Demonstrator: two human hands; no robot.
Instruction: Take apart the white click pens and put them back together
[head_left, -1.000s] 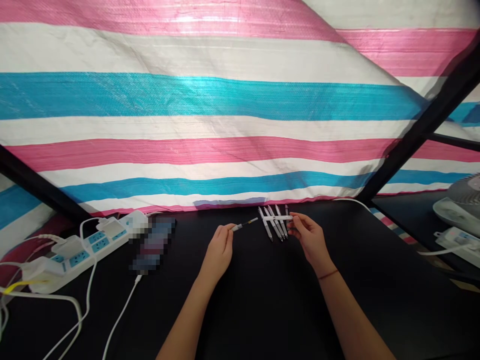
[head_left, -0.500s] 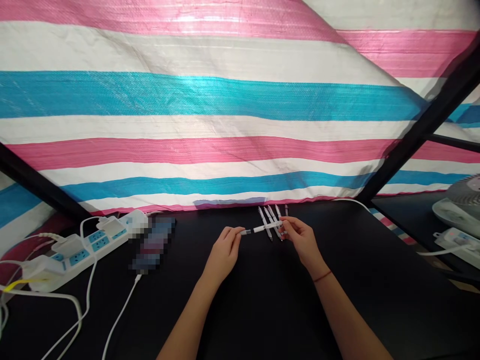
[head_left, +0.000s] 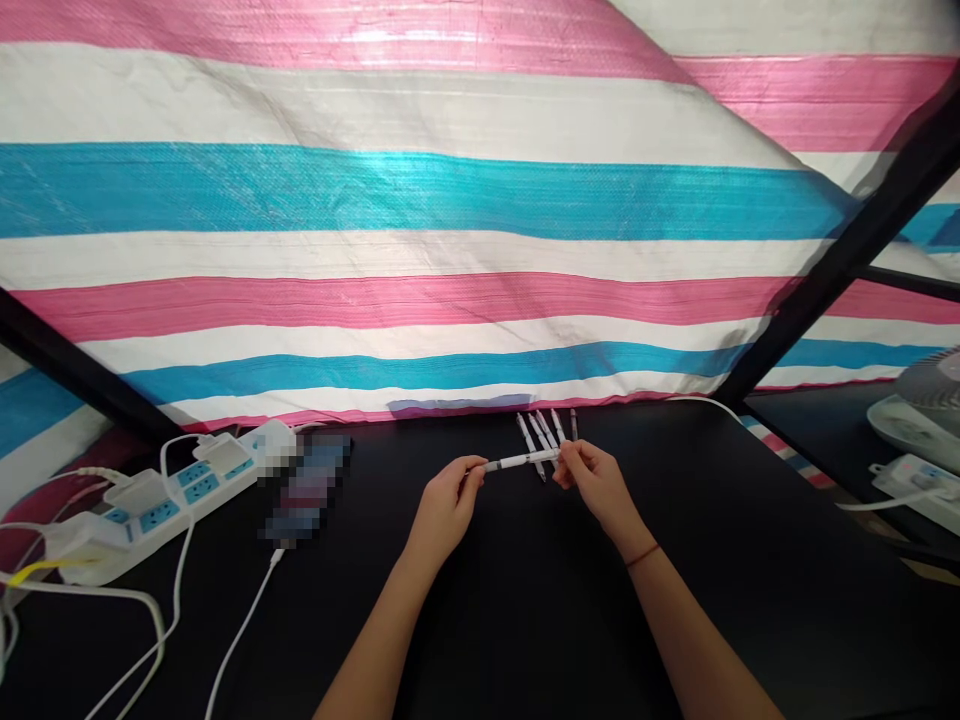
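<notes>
A white pen point(head_left: 516, 461) with a grey end is held level above the black table, stretched between my two hands. My left hand point(head_left: 448, 500) pinches its grey end between thumb and fingertips. The white end is in the closed fingers of my right hand point(head_left: 596, 482). The grey part and the white barrel meet with no gap that I can make out. Just behind the pen, several white pens point(head_left: 526, 432) lie side by side on the table, partly covered by it and by my right hand. A darker pen point(head_left: 574, 425) lies at the right of that row.
A white power strip point(head_left: 217, 480) with plugs and cables lies at the left of the black table point(head_left: 525, 610). Next to it is a blurred phone point(head_left: 309, 490) on a white charging cable point(head_left: 244, 625). Striped sheeting point(head_left: 450, 200) hangs behind. A fan point(head_left: 926, 395) and another power strip point(head_left: 919, 490) are at right.
The gap between the grey part and the white barrel has closed. My right hand has moved slightly left and down, toward my left hand. The pens on the table have stayed in place.
</notes>
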